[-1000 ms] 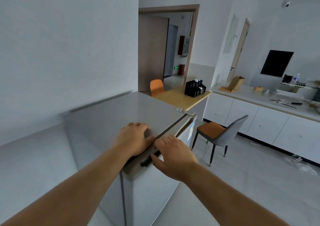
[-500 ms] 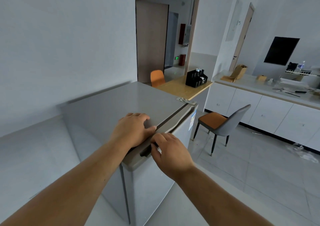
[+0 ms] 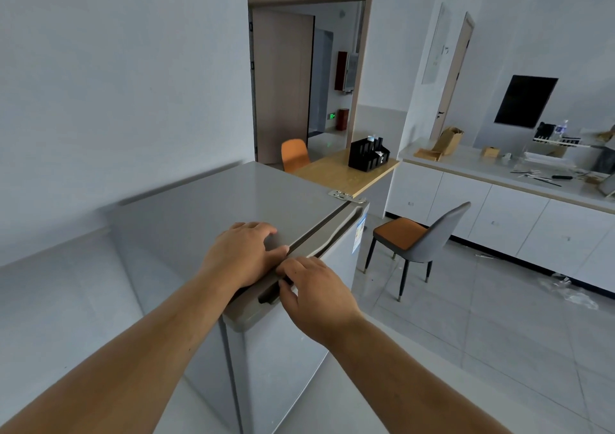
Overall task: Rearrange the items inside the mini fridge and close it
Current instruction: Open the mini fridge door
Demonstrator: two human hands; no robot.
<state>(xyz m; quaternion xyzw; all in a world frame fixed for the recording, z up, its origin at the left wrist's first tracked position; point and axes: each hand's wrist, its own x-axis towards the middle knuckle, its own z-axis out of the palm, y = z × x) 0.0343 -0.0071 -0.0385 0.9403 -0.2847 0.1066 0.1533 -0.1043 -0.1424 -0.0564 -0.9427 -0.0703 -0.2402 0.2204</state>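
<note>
Nearest the camera: two bare forearms reach forward to the top front edge of the silver-grey metal mini fridge.

Left hand lies palm down on the fridge top at its front edge, fingers spread and flat, gripping nothing.

Right hand sits at the grey recessed door handle along the top of the door. Fingers curl toward the slot; whether they hook it firmly cannot be told, as the fingertips are hidden.

The fridge door appears shut or nearly so, with only a dark seam between door and cabinet top. The interior and its items are not visible.

Judgement: task is at its start. Opening is in hand; rearranging and closing remain.

Further off: a grey chair with an orange seat stands on the tiled floor, right of the fridge. Beyond it, a wooden counter carries a black organiser caddy. White cabinets run along the far right wall.
</note>
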